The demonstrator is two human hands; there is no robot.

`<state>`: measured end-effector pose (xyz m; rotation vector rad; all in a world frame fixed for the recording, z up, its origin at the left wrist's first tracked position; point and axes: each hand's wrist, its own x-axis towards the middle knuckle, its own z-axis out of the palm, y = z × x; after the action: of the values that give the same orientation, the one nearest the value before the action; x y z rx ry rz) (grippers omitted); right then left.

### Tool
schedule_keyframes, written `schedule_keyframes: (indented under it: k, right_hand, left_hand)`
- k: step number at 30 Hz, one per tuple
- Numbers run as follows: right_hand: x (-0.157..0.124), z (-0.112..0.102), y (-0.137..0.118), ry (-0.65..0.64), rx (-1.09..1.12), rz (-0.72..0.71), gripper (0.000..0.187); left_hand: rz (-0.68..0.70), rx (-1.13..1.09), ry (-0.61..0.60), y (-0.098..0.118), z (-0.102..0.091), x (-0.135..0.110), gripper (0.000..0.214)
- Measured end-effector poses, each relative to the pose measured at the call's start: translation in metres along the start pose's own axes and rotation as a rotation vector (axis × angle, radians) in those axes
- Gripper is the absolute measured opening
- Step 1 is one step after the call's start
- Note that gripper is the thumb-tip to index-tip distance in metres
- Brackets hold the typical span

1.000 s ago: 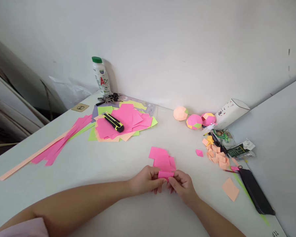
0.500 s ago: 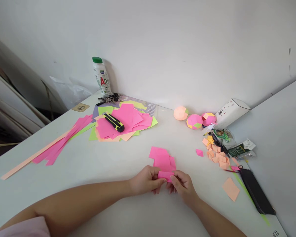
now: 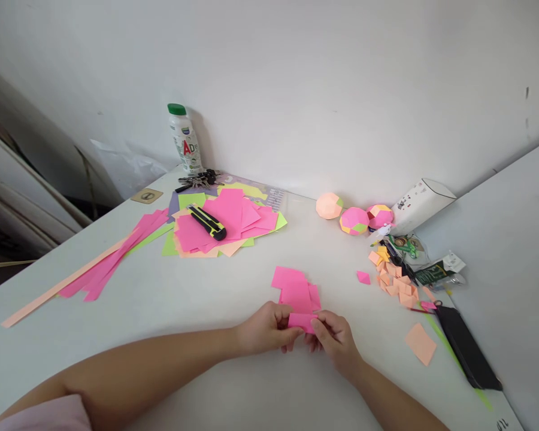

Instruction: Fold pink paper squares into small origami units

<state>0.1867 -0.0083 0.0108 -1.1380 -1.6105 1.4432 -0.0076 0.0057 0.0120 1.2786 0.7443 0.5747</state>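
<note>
Both my hands meet low in the middle of the white table [image 3: 161, 299]. My left hand [image 3: 265, 329] and my right hand [image 3: 335, 338] pinch a small folded pink paper piece [image 3: 302, 321] between their fingertips, just above the tabletop. Right behind it lies a small stack of pink paper squares [image 3: 294, 288]. A single folded pink unit [image 3: 363, 277] sits alone to the right of the stack.
A yellow-black utility knife [image 3: 206, 221] rests on a heap of pink, green and peach sheets [image 3: 227, 224]. Long paper strips [image 3: 99, 266] lie left. Bottle [image 3: 184, 139], keys [image 3: 200, 178], three paper balls [image 3: 354, 215], white box [image 3: 420, 205], peach folded pieces [image 3: 395, 281], black case [image 3: 467, 347] stand around.
My fingers have shifted slightly on the pink piece, which sits a little lower and more to the right. Everything else on the table is unmoved.
</note>
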Motion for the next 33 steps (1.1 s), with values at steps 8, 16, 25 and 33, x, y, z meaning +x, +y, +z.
schedule_keyframes:
  k: [8, 16, 25, 33]
  right_hand:
    - [-0.002, 0.0, -0.002, 0.0, -0.036, -0.067, 0.027]
    - [0.001, 0.006, 0.002, -0.072, -0.058, -0.08, 0.013]
    - [0.002, 0.011, -0.01, -0.048, -0.149, -0.06, 0.006]
    - [0.003, -0.001, 0.001, 0.005, 0.091, 0.076, 0.011]
  left_hand:
    - [0.01, 0.03, -0.046, 0.003, 0.001, -0.001, 0.014]
    - [0.011, 0.022, -0.012, -0.002, 0.004, -0.001, 0.012]
    - [0.069, 0.04, -0.019, -0.003, 0.006, -0.001, 0.009]
    - [0.024, 0.008, 0.094, -0.004, 0.002, 0.0, 0.011]
